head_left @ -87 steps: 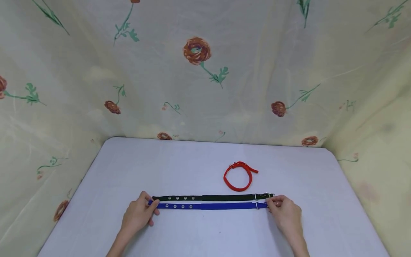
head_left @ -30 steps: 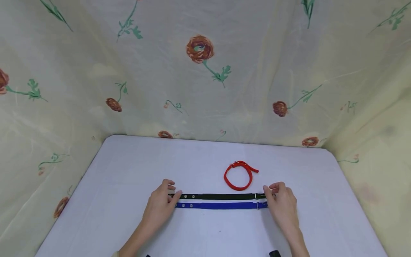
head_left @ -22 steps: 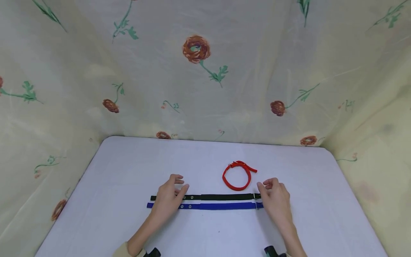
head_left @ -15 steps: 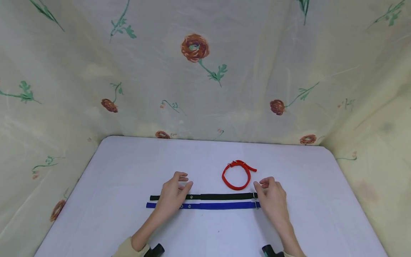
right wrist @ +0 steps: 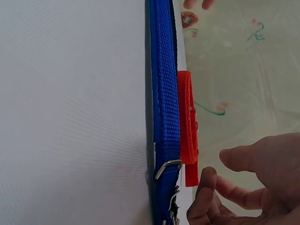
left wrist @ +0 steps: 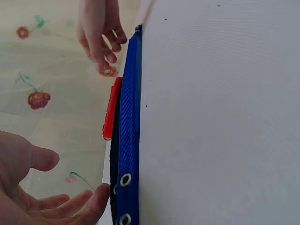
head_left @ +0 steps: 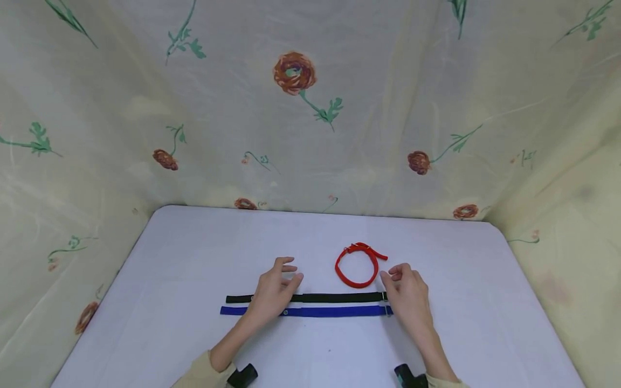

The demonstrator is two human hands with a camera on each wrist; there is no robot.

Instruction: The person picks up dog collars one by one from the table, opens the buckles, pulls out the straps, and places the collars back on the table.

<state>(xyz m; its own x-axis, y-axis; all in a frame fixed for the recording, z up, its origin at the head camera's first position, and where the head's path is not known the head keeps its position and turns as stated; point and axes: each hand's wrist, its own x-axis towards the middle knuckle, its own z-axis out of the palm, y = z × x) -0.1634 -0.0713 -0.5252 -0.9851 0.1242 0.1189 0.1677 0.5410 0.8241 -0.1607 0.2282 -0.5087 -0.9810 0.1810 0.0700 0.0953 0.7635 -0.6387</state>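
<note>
1. Two straps lie flat on the white worktop (head_left: pixel 194 253), side by side, with their long axes running left to right across the lower middle of the head view: the black strap (head_left: pixel 335 297) farther up, the blue strap (head_left: pixel 335 311) just below it, edges nearly touching.
2. The left hand (head_left: pixel 274 291) is over the left part of both straps, where the eyelets are. Its fingers are loosely spread and lightly bent, holding nothing; the left wrist view shows the palm (left wrist: pixel 18 187) open beside the blue strap's (left wrist: pixel 129 140) eyelet end, a fingertip close to the strap edge.
3. The right hand (head_left: pixel 406 291) is at the straps' right end, by the metal buckles (right wrist: pixel 168 169). It too is released: fingers relaxed and slightly curled, gripping nothing, as the right wrist view shows (right wrist: pixel 248 183).
4. A red collar (head_left: pixel 357 264), fastened into a ring, lies just above the black strap, between the two hands and apart from both.
5. The relation that matters: the collar lies up-frame from both hands, toward the flowered cloth backdrop (head_left: pixel 310 108). The right hand's fingertips are nearer to it, just beside the ring's right edge; the left hand is somewhat farther off, to the ring's left.
6. The straps run from hand to hand, so each hand sits over one end.
</note>
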